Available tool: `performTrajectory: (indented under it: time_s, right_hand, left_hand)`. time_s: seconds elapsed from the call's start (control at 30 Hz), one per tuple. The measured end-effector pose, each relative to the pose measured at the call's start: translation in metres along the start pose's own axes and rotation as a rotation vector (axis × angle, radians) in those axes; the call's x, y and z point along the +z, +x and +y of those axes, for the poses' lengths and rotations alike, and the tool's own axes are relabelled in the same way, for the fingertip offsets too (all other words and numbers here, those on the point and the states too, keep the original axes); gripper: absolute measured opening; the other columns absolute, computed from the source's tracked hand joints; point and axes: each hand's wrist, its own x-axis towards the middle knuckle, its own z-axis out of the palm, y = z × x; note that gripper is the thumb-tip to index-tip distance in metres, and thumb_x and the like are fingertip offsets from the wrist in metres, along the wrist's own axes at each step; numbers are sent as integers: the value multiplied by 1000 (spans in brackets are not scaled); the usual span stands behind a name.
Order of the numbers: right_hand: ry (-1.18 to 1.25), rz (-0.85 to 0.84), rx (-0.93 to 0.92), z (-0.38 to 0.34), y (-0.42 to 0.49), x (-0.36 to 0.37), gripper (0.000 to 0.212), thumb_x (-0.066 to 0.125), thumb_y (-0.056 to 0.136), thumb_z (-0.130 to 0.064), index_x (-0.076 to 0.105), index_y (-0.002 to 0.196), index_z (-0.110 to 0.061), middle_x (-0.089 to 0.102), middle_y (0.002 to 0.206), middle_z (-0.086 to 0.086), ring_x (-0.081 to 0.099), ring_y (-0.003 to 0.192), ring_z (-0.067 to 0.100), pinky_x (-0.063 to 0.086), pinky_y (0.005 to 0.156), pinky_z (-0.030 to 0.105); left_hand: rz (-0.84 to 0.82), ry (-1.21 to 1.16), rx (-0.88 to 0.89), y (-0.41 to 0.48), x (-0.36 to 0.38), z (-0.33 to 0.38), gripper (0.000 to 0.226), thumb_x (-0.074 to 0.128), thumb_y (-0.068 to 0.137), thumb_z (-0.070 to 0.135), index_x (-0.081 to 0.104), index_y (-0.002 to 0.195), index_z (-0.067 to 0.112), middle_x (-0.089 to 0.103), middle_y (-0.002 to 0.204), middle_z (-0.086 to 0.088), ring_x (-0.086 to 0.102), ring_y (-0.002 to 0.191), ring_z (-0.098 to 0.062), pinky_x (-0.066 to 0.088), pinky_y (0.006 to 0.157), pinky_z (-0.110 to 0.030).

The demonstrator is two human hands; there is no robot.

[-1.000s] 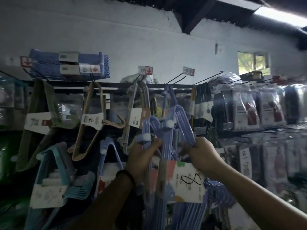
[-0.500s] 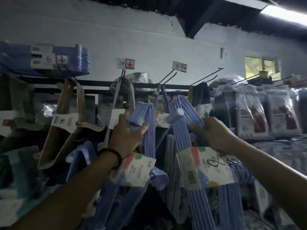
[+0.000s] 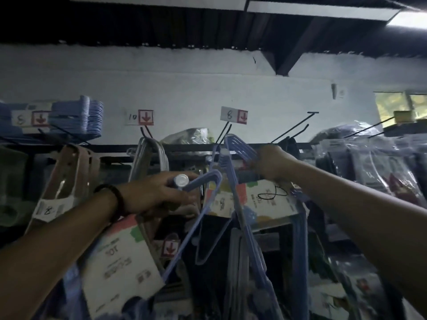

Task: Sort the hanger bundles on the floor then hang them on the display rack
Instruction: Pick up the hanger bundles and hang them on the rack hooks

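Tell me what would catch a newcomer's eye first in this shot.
Two arms fill the lower frame. At centre the left hand grips a blue bundle of hangers, its white label card hanging low on the left. Right of centre, the right hand holds a second bundle up by the black peg under the 8 tag.

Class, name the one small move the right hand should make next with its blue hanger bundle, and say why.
Probably ease the blue hanger bundle back along the peg under the 8 tag: the right hand grips it with its top at that peg; whether it has caught is unclear.
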Motion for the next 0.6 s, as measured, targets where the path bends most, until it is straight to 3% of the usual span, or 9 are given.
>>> performTrajectory:
  time_s: [0.07,0.13,0.2,0.27,0.37,0.47,0.53,0.6]
  right_hand:
    - [-38,46,-43,-4,17,-7,35,50,107,-35,66,118,-5,61,94,8,65,87,27,51,66,33]
    - [5,122,-38,-9,26,-13,28,56,106,-31,64,112,-5,61,88,7,64,78,24,45,54,29]
    - [13,174,-29,-14,32,-18,25,58,105,-30,62,111,-5,63,88,8,65,76,25,43,51,27]
    - [12,222,-27,-15,37,-22,28,57,105,-35,60,110,-8,66,94,11,63,76,26,45,55,29]
    - [48,295,-2,-11,41,-22,30,58,105,-37,62,114,-9,66,100,14,62,83,31,47,66,34]
    - [73,379,26,-6,45,-21,29,57,105,-35,64,119,-10,63,99,15,58,83,34,44,69,35]
    - [78,403,42,-2,47,-18,29,54,106,-35,66,118,-11,59,93,12,56,82,33,43,69,34]
    - [72,387,56,2,50,-11,28,53,106,-34,67,115,-11,58,90,11,57,80,33,44,68,34]
  left_hand:
    - [-78,-21,-36,11,-4,6,62,84,77,57,63,135,46,61,111,-36,56,82,-33,45,75,-49]
    - [-122,-6,-5,19,-6,15,62,85,77,56,64,134,44,61,105,-36,56,78,-38,47,73,-52]
    - [-110,-27,31,25,-6,25,50,79,86,36,65,134,38,61,76,-17,56,58,-26,49,55,-37]
    - [-104,-120,32,31,-4,33,41,70,88,23,66,129,28,46,58,2,42,44,-10,38,43,-24]
    - [-137,-142,30,41,0,39,11,70,91,28,70,101,25,34,61,-2,29,45,-15,30,42,-23]
    - [-134,-158,15,52,4,37,30,68,96,26,66,125,19,27,65,-7,20,52,-20,23,44,-27]
    - [-163,-181,23,57,7,36,10,65,101,22,71,109,25,27,66,-5,20,53,-21,22,45,-29]
    - [-147,-188,22,62,8,32,18,64,102,22,69,86,30,31,66,-3,26,50,-15,27,43,-26]
